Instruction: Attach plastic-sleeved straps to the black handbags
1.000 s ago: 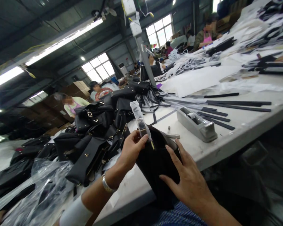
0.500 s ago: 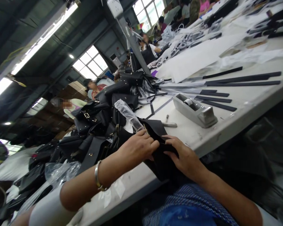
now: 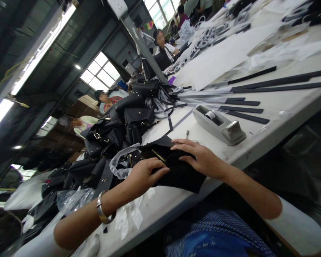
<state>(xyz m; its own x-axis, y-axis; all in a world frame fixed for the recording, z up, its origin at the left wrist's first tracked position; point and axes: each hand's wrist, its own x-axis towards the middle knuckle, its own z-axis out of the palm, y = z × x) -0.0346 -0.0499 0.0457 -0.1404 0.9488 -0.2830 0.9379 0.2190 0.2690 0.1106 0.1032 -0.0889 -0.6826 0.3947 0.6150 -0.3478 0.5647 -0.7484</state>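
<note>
A black bag piece point(image 3: 179, 173) lies flat at the near edge of the white table point(image 3: 273, 107). My left hand point(image 3: 144, 175) rests on its left side, fingers curled over the black material beside a gold fitting. My right hand point(image 3: 198, 157) lies flat on top of it with fingers stretched out. A crumpled clear plastic wrap point(image 3: 120, 164) sits just left of my left hand. My left wrist wears a silver bangle point(image 3: 103, 212).
A heap of black bags point(image 3: 109, 135) fills the table's left. A grey tape dispenser point(image 3: 219, 125) stands right of my hands, long black straps point(image 3: 270, 85) beyond it. Loose plastic sheeting point(image 3: 72, 198) lies at near left. Other people sit across and farther along the table.
The bag piece went from held upright to lying flat on the table. The plastic-wrapped part dropped down to the left. My right hand opened flat on top.
</note>
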